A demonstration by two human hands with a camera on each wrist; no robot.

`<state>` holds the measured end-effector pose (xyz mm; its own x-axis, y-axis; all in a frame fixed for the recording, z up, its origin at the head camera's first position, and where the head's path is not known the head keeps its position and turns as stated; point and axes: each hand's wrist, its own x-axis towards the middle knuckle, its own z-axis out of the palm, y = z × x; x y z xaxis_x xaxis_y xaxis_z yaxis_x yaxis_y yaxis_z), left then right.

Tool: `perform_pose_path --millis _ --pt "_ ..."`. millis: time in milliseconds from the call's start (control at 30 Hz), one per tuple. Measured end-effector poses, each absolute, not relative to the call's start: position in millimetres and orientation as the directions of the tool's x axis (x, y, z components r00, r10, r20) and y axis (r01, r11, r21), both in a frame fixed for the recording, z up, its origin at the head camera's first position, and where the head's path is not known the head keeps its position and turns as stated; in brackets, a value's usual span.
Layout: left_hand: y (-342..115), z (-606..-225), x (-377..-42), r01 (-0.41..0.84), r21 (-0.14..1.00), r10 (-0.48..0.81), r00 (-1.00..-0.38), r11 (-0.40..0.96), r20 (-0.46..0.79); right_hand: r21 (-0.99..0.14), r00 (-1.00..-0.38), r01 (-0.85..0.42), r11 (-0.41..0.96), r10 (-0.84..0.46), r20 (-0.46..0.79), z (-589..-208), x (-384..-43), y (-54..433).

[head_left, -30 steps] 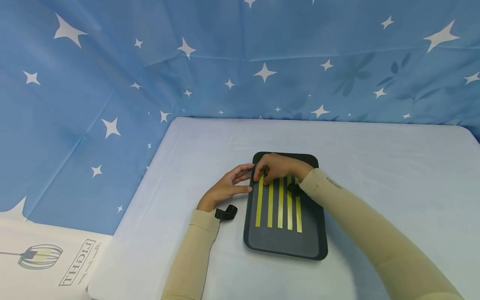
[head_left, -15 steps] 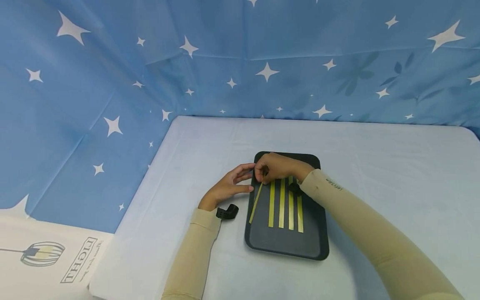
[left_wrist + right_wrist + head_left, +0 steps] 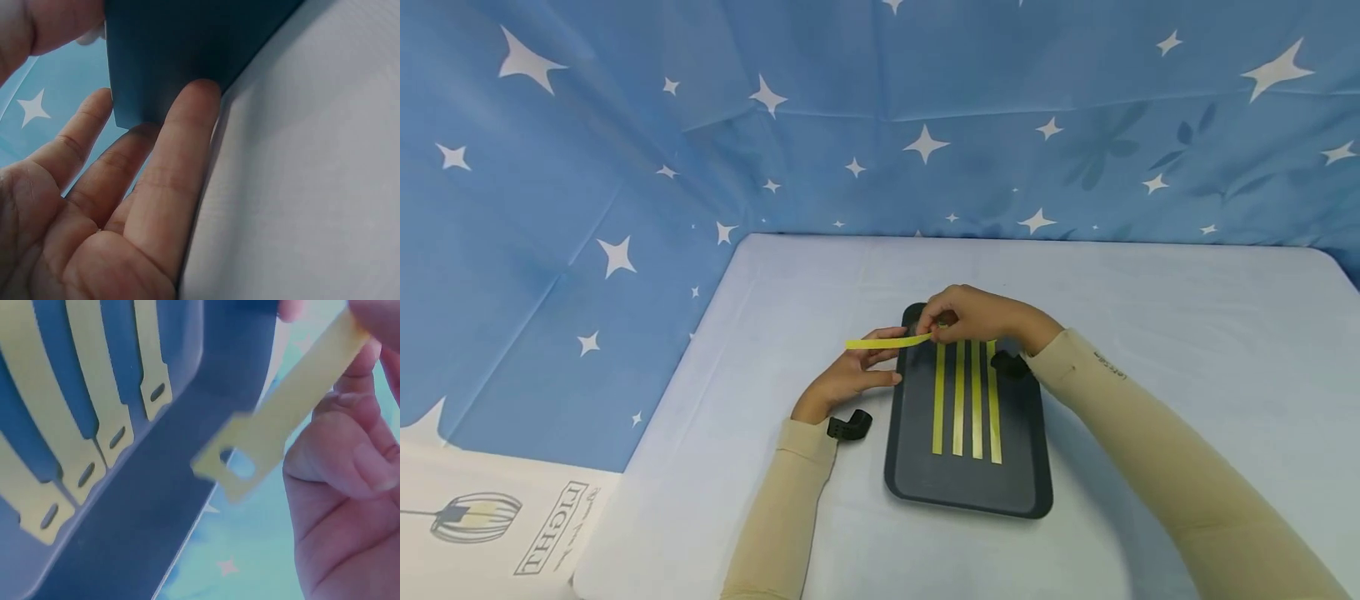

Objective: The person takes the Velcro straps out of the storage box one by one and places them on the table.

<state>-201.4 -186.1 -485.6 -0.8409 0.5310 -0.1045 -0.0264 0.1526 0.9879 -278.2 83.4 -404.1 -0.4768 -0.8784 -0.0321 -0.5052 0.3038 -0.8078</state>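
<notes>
My right hand (image 3: 970, 315) pinches a yellow strap (image 3: 883, 343) above the far left part of a dark tray (image 3: 966, 492). In the head view its long end reaches left, over my left fingers. The right wrist view shows a wider head with an oval slot on the held strap (image 3: 275, 431). Several matching yellow straps (image 3: 958, 400) lie side by side in the tray. My left hand (image 3: 850, 375) stays at the tray's left edge with its fingers extended; in the left wrist view, fingertips touch the outer side of the tray (image 3: 169, 56).
A white cloth (image 3: 775, 333) covers the table under the tray. Blue star-patterned fabric (image 3: 850, 108) hangs behind and to the left. Pale printed fabric (image 3: 490, 517) lies at the lower left. A black band camera (image 3: 850, 425) sits at the left wrist.
My right hand has lifted the leftmost strap off the tray floor and moved up and slightly right. The strap has swung out leftward. My left hand has stayed in place.
</notes>
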Motion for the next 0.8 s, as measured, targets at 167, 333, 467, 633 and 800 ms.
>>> perform_pose_path --millis 167,333,467,633,800 --pt "-185.0 -486.0 -201.3 -0.037 0.989 0.539 -0.835 0.142 -0.108 -0.827 -0.517 -0.483 0.288 -0.856 0.004 -400.9 -273.3 98.2" --pt "-185.3 -486.3 -201.8 0.007 0.99 0.551 -0.831 0.143 -0.074 -0.866 -0.542 -0.435 0.249 -0.84 0.03 -396.5 -266.5 113.7" --pt "-184.6 -486.4 -201.7 0.007 0.988 0.544 -0.835 0.154 -0.079 -0.903 -0.575 -0.37 0.218 -0.818 0.037 -391.5 -258.7 130.2" --pt "-185.0 -487.0 -200.6 0.0 0.989 0.541 -0.837 0.148 -0.081 -0.915 -0.641 -0.343 0.212 -0.765 0.063 -387.2 -246.2 149.6" --pt "-185.7 -486.3 -198.0 -0.003 0.991 0.544 -0.835 0.132 -0.075 -0.909 -0.726 -0.34 0.242 -0.681 0.09 -385.5 -232.8 165.7"
